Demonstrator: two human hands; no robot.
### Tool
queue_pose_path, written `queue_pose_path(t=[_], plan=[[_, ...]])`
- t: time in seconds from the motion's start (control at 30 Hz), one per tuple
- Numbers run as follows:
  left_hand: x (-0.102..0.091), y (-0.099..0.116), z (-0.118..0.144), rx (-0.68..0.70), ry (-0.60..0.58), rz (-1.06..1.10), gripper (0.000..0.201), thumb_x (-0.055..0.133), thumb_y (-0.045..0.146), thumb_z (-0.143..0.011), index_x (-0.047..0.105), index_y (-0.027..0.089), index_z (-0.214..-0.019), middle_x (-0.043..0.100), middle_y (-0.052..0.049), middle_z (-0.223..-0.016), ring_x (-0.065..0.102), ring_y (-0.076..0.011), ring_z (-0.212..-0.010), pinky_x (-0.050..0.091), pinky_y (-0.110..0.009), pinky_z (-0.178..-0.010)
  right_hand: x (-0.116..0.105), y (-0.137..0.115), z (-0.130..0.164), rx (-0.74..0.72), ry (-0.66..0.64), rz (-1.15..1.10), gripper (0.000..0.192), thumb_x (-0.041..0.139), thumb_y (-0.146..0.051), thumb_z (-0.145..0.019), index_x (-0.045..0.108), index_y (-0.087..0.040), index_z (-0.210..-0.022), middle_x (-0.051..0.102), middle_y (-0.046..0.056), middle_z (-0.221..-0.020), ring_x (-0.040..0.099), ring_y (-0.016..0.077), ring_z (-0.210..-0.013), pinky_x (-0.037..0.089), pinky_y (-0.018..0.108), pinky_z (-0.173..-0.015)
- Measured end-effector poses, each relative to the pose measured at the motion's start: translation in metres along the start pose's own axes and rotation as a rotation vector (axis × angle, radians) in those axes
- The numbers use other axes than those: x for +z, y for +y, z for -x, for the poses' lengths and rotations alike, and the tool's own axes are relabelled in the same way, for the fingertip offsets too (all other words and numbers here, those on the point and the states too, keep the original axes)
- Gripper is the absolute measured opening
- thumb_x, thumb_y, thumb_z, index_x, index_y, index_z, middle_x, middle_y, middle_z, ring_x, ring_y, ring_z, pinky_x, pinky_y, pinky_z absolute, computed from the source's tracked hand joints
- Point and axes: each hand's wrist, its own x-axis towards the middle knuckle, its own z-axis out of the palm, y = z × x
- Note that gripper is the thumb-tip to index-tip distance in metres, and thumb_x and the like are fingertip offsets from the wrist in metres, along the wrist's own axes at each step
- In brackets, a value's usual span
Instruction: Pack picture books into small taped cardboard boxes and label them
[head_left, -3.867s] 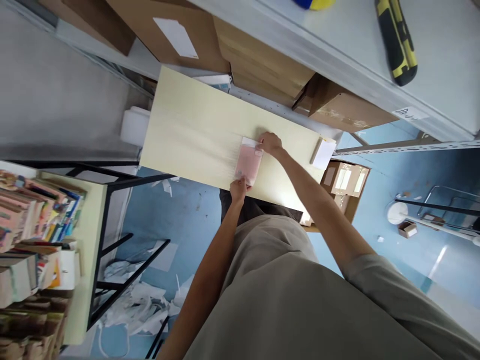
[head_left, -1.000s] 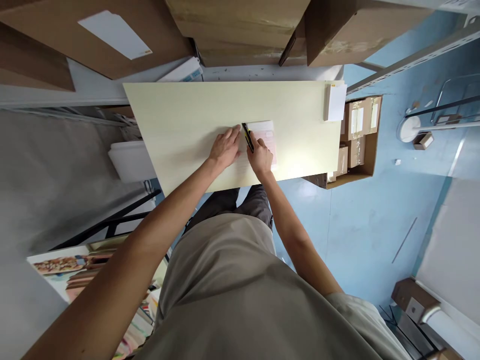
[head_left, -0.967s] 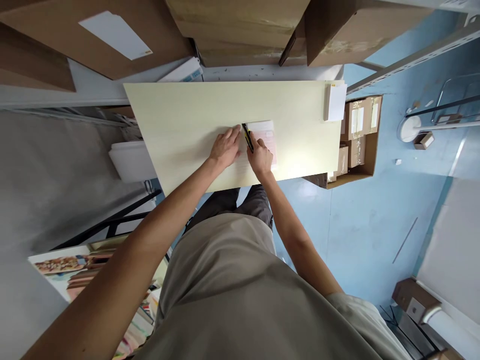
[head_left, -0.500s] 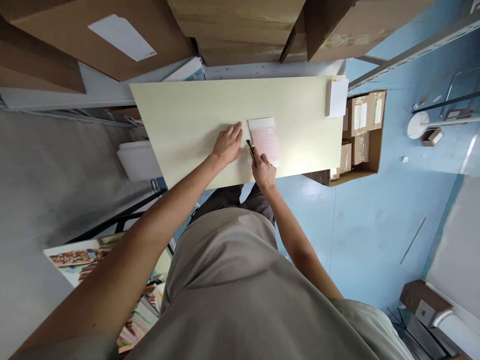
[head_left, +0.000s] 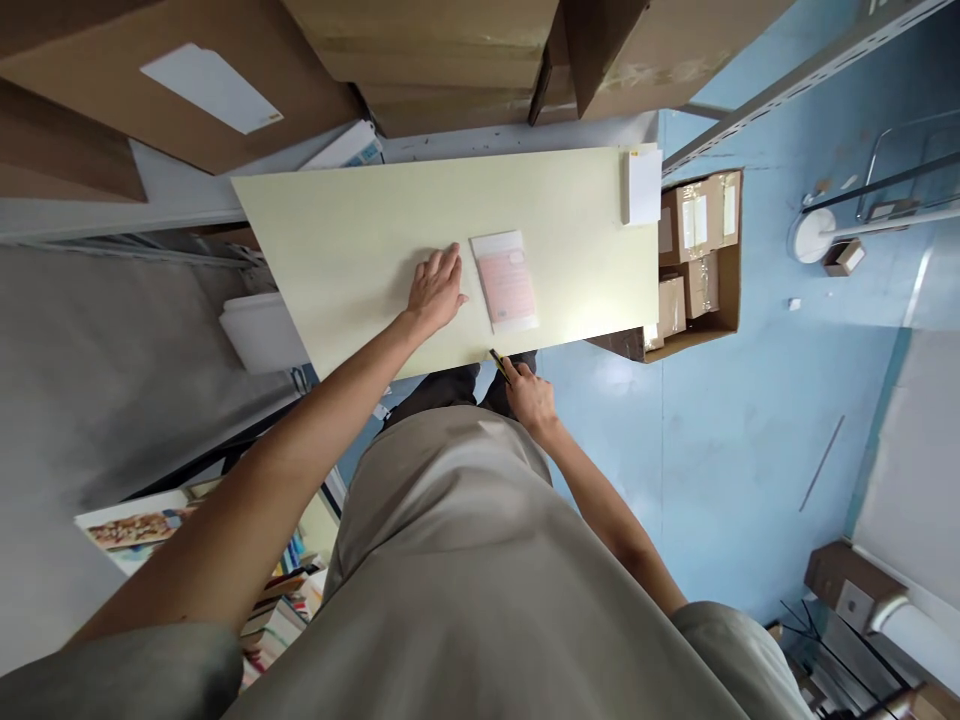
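A pale yellow board (head_left: 360, 220) lies in front of me as a work surface. My left hand (head_left: 435, 287) rests flat on it, fingers stretched out, just left of a thin pink-and-white packet (head_left: 507, 284). The packet lies flat, its pink face printed with small text I cannot read. My right hand (head_left: 531, 394) is closed around a black-and-yellow utility knife (head_left: 500, 365). The knife's tip points up and left at the board's near edge, below the packet and apart from it. Whether its blade is out is too small to tell.
Large cardboard boxes (head_left: 450, 60) line the far side. A white box (head_left: 643, 187) sits on the board's right corner. Right of the board, an open carton (head_left: 727, 315) holds several taped boxes. A white bin (head_left: 262, 333) stands left, with books (head_left: 281, 620) lower left.
My right hand has drawn the utility knife back toward me, from the packet's left edge to the board's near edge. My left hand stays flat on the board.
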Motion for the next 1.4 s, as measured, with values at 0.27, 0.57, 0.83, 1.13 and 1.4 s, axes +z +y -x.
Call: queue_pose_path(t=[0.27, 0.57, 0.83, 1.13, 1.4], plan=[[0.010, 0.007, -0.002, -0.062, -0.053, -0.027, 0.094, 0.070, 0.031, -0.101, 0.032, 0.001, -0.182, 0.021, -0.032, -0.194, 0.025, -0.0499, -0.181, 0.030, -0.072, -0.143, -0.034, 0.049, 0.028, 0.004, 0.331, -0.368, 0.056, 0.057, -0.045, -0.116, 0.057, -0.023, -0.168, 0.084, 0.015, -0.139, 0.084, 0.0362, -0.114, 0.063, 0.042, -0.093], [-0.060, 0.132, -0.043, 0.114, 0.198, 0.111, 0.087, 0.068, 0.026, -0.105, 0.034, 0.006, -0.182, 0.049, -0.030, -0.183, 0.048, -0.0395, -0.173, 0.036, -0.059, -0.146, -0.198, 0.108, -0.026, -0.246, 0.943, -0.485, 0.045, 0.064, -0.055, -0.109, 0.073, -0.021, -0.138, 0.076, 0.019, -0.136, 0.081, 0.0354, -0.104, 0.064, 0.044, -0.084], [-0.182, 0.272, -0.118, 0.470, 0.587, 0.141, 0.084, 0.062, 0.031, -0.112, 0.027, 0.021, -0.188, 0.047, -0.019, -0.187, 0.046, -0.0357, -0.174, 0.036, -0.058, -0.146, -0.428, 0.097, -0.089, -0.453, 1.178, -0.225, 0.035, 0.056, -0.040, -0.117, 0.069, -0.020, -0.142, 0.072, 0.020, -0.137, 0.073, 0.0368, -0.120, 0.063, 0.049, -0.099], [-0.163, 0.239, -0.102, 0.247, 0.700, 0.092, 0.064, 0.059, 0.030, -0.114, 0.051, 0.020, -0.176, 0.062, -0.015, -0.176, 0.057, -0.0317, -0.165, 0.042, -0.052, -0.143, -0.501, 0.084, -0.165, -0.620, 1.126, -0.093, 0.038, 0.040, -0.031, -0.123, 0.071, -0.014, -0.137, 0.071, 0.027, -0.143, 0.062, 0.0363, -0.139, 0.048, 0.063, -0.121], [0.015, 0.109, 0.002, -0.681, 0.206, 0.238, 0.042, 0.067, 0.014, -0.098, 0.076, 0.011, -0.139, 0.081, -0.022, -0.138, 0.079, -0.0344, -0.123, 0.059, -0.047, -0.118, -0.306, 0.127, -0.151, -0.878, 0.735, -0.459, 0.039, 0.052, -0.046, -0.119, 0.072, -0.020, -0.141, 0.078, 0.017, -0.127, 0.076, 0.0296, -0.110, 0.064, 0.051, -0.106]])
